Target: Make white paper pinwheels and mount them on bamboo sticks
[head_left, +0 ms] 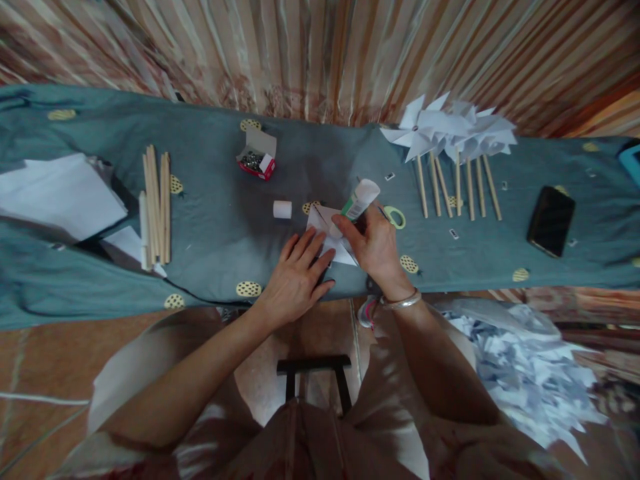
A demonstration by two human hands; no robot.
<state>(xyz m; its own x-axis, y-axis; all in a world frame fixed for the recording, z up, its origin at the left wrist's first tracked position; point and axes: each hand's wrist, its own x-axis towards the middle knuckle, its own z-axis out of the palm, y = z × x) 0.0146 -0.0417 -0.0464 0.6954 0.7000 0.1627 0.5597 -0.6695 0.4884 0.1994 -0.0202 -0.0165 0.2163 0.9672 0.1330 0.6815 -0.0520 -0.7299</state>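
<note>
My right hand is closed round a white and green glue tube, its tip pointing down at a folded white paper piece on the teal cloth. My left hand lies flat with fingers spread, pressing the paper's near left part. A small white cap sits just left of the paper. Green-handled scissors lie right behind my right hand, partly hidden by it.
Finished white paper pinwheels on wooden sticks lie at the back right, beside a black phone. A bundle of bare sticks and white sheets lie left. An open red box of pins sits behind. Paper scraps cover the floor.
</note>
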